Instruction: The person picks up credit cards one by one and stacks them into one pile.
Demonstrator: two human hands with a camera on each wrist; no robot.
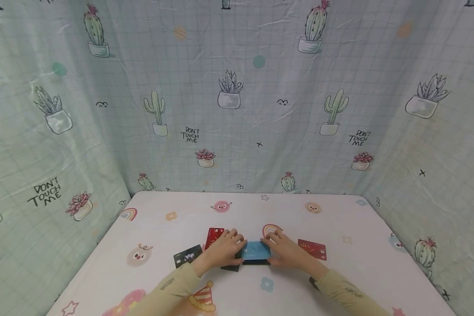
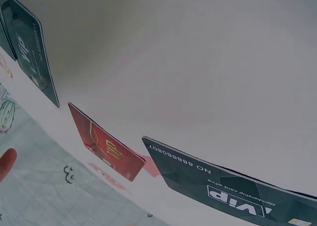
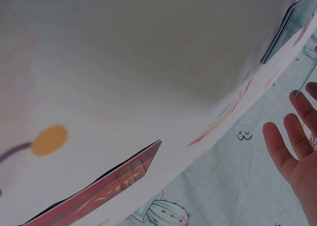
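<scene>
A blue card (image 1: pixel 256 250) lies on top of a dark card (image 1: pixel 256 262) near the table's middle. My left hand (image 1: pixel 228 246) lies flat with its fingers touching the blue card's left end. Against the card's right end rests my right hand (image 1: pixel 277 246), whose fingers (image 3: pixel 292 144) show straight in the right wrist view. Under my left hand lie a red card (image 1: pixel 213 237) and another dark card (image 1: pixel 230 267). A black VIP card (image 1: pixel 187 256) lies further left. The left wrist view shows a red card (image 2: pixel 106 149), a dark VIP card (image 2: pixel 233 189) and one fingertip (image 2: pixel 6 164).
Another red card (image 1: pixel 312 249) lies to the right of my right hand, seen also as the red card (image 3: pixel 99 194) in the right wrist view. The table (image 1: pixel 339 281) wears a white cartoon-print cloth. A cactus-print curtain (image 1: pixel 237 109) closes in the back and both sides.
</scene>
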